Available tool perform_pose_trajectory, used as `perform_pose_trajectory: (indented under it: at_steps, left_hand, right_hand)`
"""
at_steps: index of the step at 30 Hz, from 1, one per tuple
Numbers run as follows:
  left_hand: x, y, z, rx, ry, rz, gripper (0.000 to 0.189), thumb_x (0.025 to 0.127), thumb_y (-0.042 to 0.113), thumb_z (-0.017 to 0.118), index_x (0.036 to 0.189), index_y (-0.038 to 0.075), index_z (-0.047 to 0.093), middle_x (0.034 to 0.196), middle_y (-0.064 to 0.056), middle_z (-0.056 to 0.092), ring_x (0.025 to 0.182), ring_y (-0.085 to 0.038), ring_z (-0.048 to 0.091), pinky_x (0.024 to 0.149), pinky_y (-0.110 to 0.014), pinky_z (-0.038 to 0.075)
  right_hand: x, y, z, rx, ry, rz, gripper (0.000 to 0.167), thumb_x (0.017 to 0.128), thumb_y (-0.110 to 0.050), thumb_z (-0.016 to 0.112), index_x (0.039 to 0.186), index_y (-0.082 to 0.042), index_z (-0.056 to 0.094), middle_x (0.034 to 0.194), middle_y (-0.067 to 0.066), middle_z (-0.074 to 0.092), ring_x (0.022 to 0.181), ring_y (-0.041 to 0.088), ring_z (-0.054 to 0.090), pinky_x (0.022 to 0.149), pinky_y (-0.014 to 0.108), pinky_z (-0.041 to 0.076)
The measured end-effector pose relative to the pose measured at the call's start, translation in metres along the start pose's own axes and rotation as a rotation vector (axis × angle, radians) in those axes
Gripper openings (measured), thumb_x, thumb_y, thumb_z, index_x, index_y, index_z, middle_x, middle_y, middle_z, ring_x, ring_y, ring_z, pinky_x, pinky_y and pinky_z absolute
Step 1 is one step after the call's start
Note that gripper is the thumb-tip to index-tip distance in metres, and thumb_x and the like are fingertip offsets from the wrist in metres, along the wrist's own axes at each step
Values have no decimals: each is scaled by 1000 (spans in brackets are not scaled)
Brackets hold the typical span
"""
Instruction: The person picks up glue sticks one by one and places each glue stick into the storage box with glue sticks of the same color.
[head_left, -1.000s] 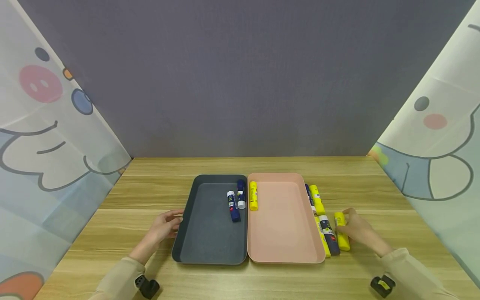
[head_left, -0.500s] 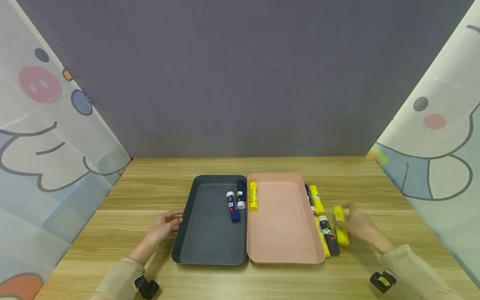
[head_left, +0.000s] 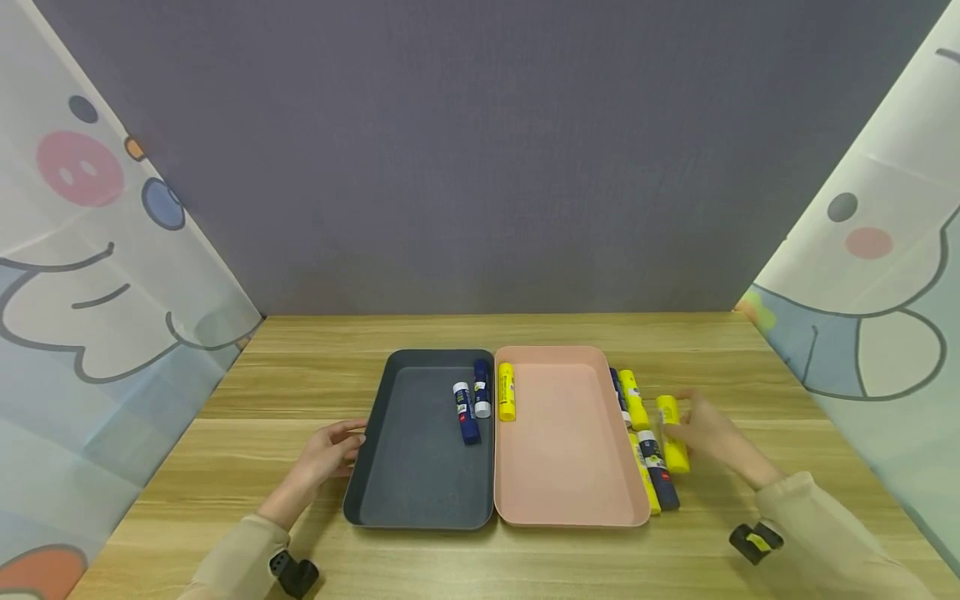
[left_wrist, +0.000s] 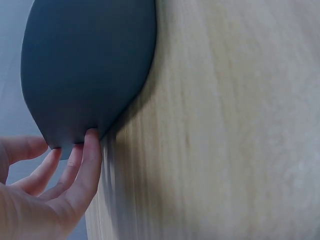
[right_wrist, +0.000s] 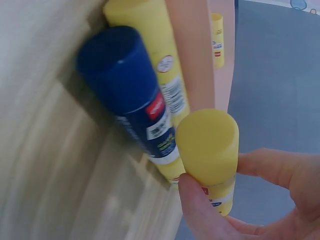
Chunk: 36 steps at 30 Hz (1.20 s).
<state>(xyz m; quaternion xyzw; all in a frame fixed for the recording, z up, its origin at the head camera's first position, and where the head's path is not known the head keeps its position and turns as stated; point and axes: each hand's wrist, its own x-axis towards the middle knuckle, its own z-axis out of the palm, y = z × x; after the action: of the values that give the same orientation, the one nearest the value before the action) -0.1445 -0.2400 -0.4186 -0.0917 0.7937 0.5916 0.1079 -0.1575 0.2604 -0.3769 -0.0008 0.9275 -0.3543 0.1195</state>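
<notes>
My right hand (head_left: 711, 433) pinches a yellow glue stick (right_wrist: 207, 145) between thumb and fingers, just to the right of the pink tray (head_left: 570, 475). Beside it on the table lie a blue glue stick with a white end (head_left: 660, 475) and a yellow glue stick (head_left: 645, 479) along the tray's wall. My left hand (head_left: 327, 454) touches the outer left side of the dark grey tray (head_left: 412, 475); in the left wrist view the fingertips (left_wrist: 91, 137) rest against its wall. Two blue glue sticks, one of them (head_left: 467, 414) slanted, lie in the grey tray.
One yellow glue stick (head_left: 507, 392) lies in the pink tray near its left wall. Behind the nearer pair on the right are another yellow glue stick (head_left: 633, 400) and a partly hidden blue one (head_left: 619, 396). A grey panel (head_left: 487, 167) stands behind the wooden table.
My right hand has moved away from the body and slightly left, lifting the yellow glue stick from its place beside the blue one. The left hand and both trays stay still.
</notes>
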Motion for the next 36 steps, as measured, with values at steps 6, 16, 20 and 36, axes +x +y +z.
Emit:
perform_pose_trajectory:
  at_steps: [6,16,20,36]
  left_hand:
    - [0,0,0,-3,1,3,38,90,6,47,125,-8,42,102,-16,59,74,-17,61,65,-36,50]
    - [1,-1,-1,2,-4,6,38,90,6,47,125,-8,42,99,-13,60,73,-17,61,65,-36,50]
    - [0,-1,-1,5,-7,8,38,90,6,47,125,-8,41,100,-13,59,73,-17,61,65,-36,50]
    - [1,0,0,-2,-1,7,38,90,6,47,125,-8,42,95,-10,60,71,-15,60,64,-35,50]
  right_hand:
    - [6,-11,-3,-2,-13,3,67,81,-10,57,125,20,16,70,14,51,49,16,50,50,33,45]
    - [15,-28,-3,23,-40,-58,67,82,-11,57,126,19,16,65,9,50,48,18,51,53,36,47]
    - [19,-33,-1,39,-52,-77,66,82,-9,57,126,20,16,67,11,52,45,17,48,53,36,47]
    - [39,-58,7,90,-93,-46,65,81,-9,56,128,17,18,77,19,54,53,19,54,58,34,51]
